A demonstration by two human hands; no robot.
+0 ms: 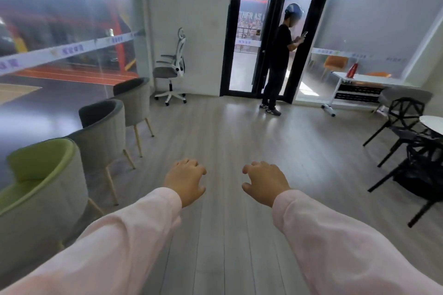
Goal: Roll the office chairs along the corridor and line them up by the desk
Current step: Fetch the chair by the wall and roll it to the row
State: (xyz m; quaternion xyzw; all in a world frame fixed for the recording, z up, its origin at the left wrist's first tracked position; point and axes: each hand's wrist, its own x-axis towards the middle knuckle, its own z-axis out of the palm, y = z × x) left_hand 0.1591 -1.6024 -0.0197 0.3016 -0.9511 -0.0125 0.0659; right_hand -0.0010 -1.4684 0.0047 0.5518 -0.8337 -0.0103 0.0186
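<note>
A white office chair (171,72) with a grey seat and a headrest stands on castors against the far wall, left of the black door. My left hand (185,179) and my right hand (263,181) are stretched out in front of me over the wooden floor, palms down, fingers loosely curled, holding nothing. Both hands are far from the chair, with several metres of floor between. A white desk (366,79) on wheels stands at the far right by the glass wall.
Three tub armchairs (105,132) line the glass wall on the left. A person (278,64) stands in the black doorway (230,31) looking at a phone. Black frame chairs (405,127) and a round white table (434,124) crowd the right side.
</note>
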